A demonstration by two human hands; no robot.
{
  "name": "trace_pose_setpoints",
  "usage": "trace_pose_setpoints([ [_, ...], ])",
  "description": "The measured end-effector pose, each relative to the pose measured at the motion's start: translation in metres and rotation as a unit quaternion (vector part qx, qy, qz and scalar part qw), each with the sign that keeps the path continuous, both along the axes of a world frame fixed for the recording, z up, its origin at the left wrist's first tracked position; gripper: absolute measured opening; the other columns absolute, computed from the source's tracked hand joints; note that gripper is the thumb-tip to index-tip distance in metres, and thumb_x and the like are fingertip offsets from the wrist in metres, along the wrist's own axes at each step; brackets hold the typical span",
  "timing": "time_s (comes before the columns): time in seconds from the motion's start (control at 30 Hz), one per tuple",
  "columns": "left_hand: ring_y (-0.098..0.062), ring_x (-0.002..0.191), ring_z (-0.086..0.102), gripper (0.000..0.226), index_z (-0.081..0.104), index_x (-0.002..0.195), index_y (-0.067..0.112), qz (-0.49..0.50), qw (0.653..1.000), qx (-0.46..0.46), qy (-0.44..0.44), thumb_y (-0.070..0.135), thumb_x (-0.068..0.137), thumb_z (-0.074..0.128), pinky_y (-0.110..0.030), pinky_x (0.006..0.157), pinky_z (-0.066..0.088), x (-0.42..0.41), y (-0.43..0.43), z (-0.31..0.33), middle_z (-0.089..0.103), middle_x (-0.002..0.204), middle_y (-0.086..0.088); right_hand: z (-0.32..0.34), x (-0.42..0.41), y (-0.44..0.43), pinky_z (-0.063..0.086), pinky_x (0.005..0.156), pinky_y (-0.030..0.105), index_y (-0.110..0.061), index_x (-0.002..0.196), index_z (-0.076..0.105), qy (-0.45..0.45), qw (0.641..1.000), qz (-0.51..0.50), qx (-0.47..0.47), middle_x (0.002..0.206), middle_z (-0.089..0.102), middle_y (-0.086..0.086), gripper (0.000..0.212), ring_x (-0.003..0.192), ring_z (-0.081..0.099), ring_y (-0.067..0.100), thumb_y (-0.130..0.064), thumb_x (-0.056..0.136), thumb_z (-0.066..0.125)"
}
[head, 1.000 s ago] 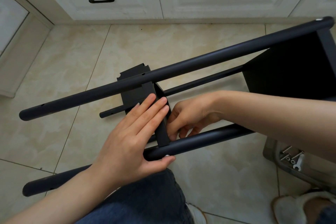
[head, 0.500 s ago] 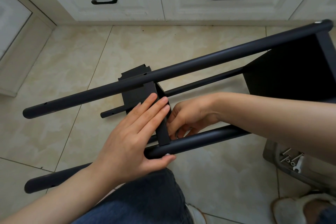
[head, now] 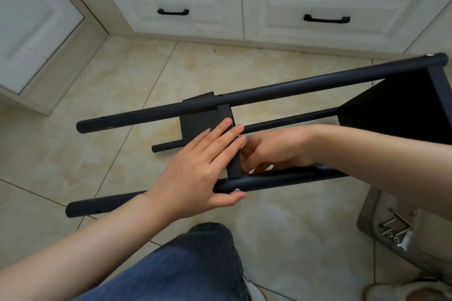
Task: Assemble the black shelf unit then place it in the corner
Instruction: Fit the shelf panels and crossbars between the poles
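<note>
The black shelf unit (head: pixel 293 88) lies on its side across the tiled floor, its tubes running left to right. A fitted end panel (head: pixel 396 107) sits at the right. A middle shelf panel (head: pixel 198 122) stands between the tubes. My left hand (head: pixel 195 168) presses flat on this panel with straight fingers, and its thumb lies under the near tube (head: pixel 281 179) beside a silver screw head (head: pixel 236 189). My right hand (head: pixel 274 149) reaches in behind the panel with curled fingers. Its fingertips and anything they hold are hidden.
White cabinets with black drawer handles (head: pixel 173 11) run along the back and the left. A grey tray (head: pixel 367 215) with several screws and a small wrench sits on the floor at the right. My jeans-covered knee (head: pixel 195 264) is below the unit.
Both hands stay where they were on the middle panel. The view has tilted up, showing more of the cabinets. The panel's edge now looks more upright between the tubes.
</note>
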State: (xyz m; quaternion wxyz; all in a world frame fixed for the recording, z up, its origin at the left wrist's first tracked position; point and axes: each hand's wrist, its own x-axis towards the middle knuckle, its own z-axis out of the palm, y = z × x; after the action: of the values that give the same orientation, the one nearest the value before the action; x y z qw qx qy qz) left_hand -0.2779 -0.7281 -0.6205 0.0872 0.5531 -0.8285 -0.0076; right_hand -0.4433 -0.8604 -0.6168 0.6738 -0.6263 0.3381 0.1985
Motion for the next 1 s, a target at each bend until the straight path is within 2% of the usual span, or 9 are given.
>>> trace_pose_setpoints([
  [0.23, -0.028, 0.151, 0.029, 0.088, 0.043, 0.151, 0.004, 0.005, 0.998, 0.000, -0.065, 0.068, 0.091, 0.043, -0.041, 0.115, 0.035, 0.000, 0.007, 0.016, 0.036, 0.161, -0.010, 0.028, -0.014, -0.002, 0.053, 0.078, 0.024, -0.016, 0.104, 0.070, 0.013, 0.997, 0.035, -0.073, 0.102, 0.075, -0.001, 0.013, 0.089, 0.067, 0.011, -0.021, 0.097, 0.060],
  [0.33, -0.025, 0.147, 0.038, 0.084, 0.044, 0.151, 0.005, 0.016, 0.999, 0.007, -0.046, 0.062, 0.090, 0.056, -0.035, 0.107, 0.046, 0.007, 0.018, 0.019, 0.035, 0.161, -0.007, 0.038, -0.014, 0.000, 0.056, 0.086, 0.026, -0.018, 0.110, 0.068, 0.020, 0.992, 0.040, -0.121, 0.106, 0.075, 0.000, 0.016, 0.098, 0.070, 0.013, -0.024, 0.099, 0.058],
  [0.43, -0.021, 0.122, 0.064, 0.080, 0.052, 0.146, 0.009, 0.054, 0.998, 0.015, -0.020, 0.050, 0.082, 0.076, -0.030, 0.083, 0.059, 0.017, 0.035, 0.018, 0.048, 0.155, -0.002, 0.051, -0.009, 0.001, 0.059, 0.085, 0.029, -0.016, 0.106, 0.068, 0.002, 0.983, 0.032, -0.178, 0.100, 0.076, 0.000, 0.017, 0.095, 0.072, 0.014, -0.024, 0.101, 0.054],
  [0.53, -0.019, 0.096, 0.074, 0.063, 0.062, 0.135, 0.017, 0.091, 0.995, 0.035, 0.002, 0.042, 0.081, 0.082, -0.029, 0.067, 0.059, 0.028, 0.049, 0.014, 0.068, 0.130, 0.003, 0.063, 0.002, -0.001, 0.058, 0.078, 0.028, -0.018, 0.096, 0.070, -0.051, 0.961, 0.002, -0.271, 0.087, 0.075, -0.004, 0.015, 0.085, 0.071, 0.013, -0.020, 0.099, 0.056],
  [0.63, -0.014, 0.105, 0.066, 0.062, 0.038, 0.151, 0.039, 0.147, 0.976, 0.160, -0.027, 0.053, 0.095, 0.061, -0.029, 0.079, 0.053, 0.041, 0.057, 0.010, 0.065, 0.127, 0.014, 0.069, 0.018, -0.005, 0.046, 0.068, 0.014, -0.023, 0.096, 0.068, -0.084, 0.909, 0.019, -0.409, 0.086, 0.068, -0.010, 0.014, 0.083, 0.061, 0.012, -0.017, 0.096, 0.055],
  [0.73, -0.013, 0.109, 0.062, 0.045, 0.042, 0.142, 0.045, 0.172, 0.958, 0.225, -0.042, 0.053, 0.099, 0.054, -0.028, 0.082, 0.048, 0.052, 0.057, 0.010, 0.065, 0.125, 0.017, 0.064, 0.035, -0.012, 0.038, 0.081, 0.022, -0.021, 0.117, 0.064, -0.100, 0.857, 0.039, -0.505, 0.110, 0.060, -0.001, 0.022, 0.101, 0.050, 0.018, -0.019, 0.097, 0.053],
  [0.83, -0.012, 0.094, 0.062, 0.017, 0.049, 0.108, 0.038, 0.174, 0.952, 0.246, -0.058, 0.053, 0.100, 0.051, -0.030, 0.071, 0.044, 0.056, 0.055, 0.011, 0.067, 0.108, 0.014, 0.054, 0.050, -0.017, 0.036, 0.094, 0.035, -0.022, 0.133, 0.052, -0.069, 0.821, 0.071, -0.562, 0.128, 0.051, 0.003, 0.035, 0.115, 0.040, 0.027, -0.028, 0.099, 0.051],
  [0.93, -0.010, 0.079, 0.053, 0.019, 0.035, 0.096, 0.040, 0.161, 0.954, 0.242, -0.075, 0.055, 0.101, 0.046, -0.024, 0.057, 0.030, 0.055, 0.056, 0.012, 0.065, 0.102, 0.013, 0.045, 0.061, -0.020, 0.033, 0.092, 0.043, -0.023, 0.135, 0.048, -0.014, 0.805, 0.116, -0.581, 0.125, 0.053, 0.004, 0.038, 0.115, 0.042, 0.030, -0.038, 0.101, 0.046],
  [1.0, -0.012, 0.079, 0.055, 0.019, 0.033, 0.096, 0.039, 0.158, 0.957, 0.234, -0.073, 0.054, 0.102, 0.044, -0.026, 0.059, 0.036, 0.054, 0.056, 0.012, 0.065, 0.102, 0.013, 0.041, 0.068, -0.021, 0.032, 0.085, 0.043, -0.021, 0.128, 0.050, 0.002, 0.811, 0.124, -0.571, 0.112, 0.056, 0.003, 0.031, 0.109, 0.048, 0.030, -0.037, 0.102, 0.043],
])
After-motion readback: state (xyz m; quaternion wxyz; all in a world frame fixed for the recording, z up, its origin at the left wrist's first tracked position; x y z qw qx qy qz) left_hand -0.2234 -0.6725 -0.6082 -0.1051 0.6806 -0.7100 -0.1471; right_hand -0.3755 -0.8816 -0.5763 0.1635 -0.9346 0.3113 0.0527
